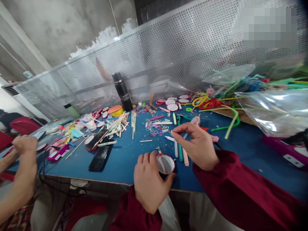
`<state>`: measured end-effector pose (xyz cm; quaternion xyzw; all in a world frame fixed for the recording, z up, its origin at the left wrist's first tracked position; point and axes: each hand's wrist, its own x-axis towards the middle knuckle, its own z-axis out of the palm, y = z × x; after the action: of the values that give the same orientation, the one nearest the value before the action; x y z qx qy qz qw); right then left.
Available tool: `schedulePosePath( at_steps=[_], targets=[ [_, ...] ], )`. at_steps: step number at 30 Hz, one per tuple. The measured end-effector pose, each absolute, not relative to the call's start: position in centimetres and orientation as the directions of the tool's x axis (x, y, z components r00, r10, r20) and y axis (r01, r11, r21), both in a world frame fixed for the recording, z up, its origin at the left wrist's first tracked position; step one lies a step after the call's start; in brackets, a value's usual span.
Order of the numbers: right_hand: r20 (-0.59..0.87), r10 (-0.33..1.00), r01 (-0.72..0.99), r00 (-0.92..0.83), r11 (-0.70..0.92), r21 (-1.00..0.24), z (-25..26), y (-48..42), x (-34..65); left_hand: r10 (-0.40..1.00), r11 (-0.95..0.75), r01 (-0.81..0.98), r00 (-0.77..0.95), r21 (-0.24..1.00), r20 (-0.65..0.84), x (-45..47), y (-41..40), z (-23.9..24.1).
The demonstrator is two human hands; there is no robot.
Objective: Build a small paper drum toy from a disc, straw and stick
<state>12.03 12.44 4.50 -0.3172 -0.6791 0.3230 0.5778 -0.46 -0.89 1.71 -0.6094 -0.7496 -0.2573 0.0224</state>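
Perforated panelling [168, 57] is standing behind the blue surface [130, 160]; far left of the red-rimmed disc [168, 163], a co-worker's hands [25, 144] are showing, their hold unclear; the left hand [151, 179] is curling round the disc, hiding part of its rim, apparently steadying it; beyond and right of the disc, the right hand [197, 144] is bringing thumb and forefinger nearly together, holding what, if anything, I cannot tell; the next move is probably calling for fine fingertip control; far right of the disc, a purple device [271, 146] is running out of frame.

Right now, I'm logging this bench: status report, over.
Left hand holding round red-rimmed piece. Right hand pinched, contents unclear. Pen-like sticks lie between hands.
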Motion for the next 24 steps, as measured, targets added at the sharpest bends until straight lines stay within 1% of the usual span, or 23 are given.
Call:
schedulePosePath(
  at_steps=[11, 18, 24],
  targets=[
    [0.536, 0.824, 0.032, -0.184, 0.550, -0.835, 4.08, 12.84, 12.18, 0.898, 0.111, 0.894, -0.278, 0.434, 0.342, -1.04, -1.30, 1.51],
    [0.529, 0.829, 0.010, -0.181, 0.540, -0.842, 3.98, 12.85, 12.23, 0.891, 0.092, 0.886, -0.276, 0.454, 0.359, -1.33, -1.34, 1.20],
    [0.538, 0.826, 0.027, -0.170, 0.549, -0.835, 4.26, 12.69, 12.24, 0.889, 0.105, 0.875, -0.296, 0.473, 0.350, -1.30, -1.43, 1.11]
  ],
)
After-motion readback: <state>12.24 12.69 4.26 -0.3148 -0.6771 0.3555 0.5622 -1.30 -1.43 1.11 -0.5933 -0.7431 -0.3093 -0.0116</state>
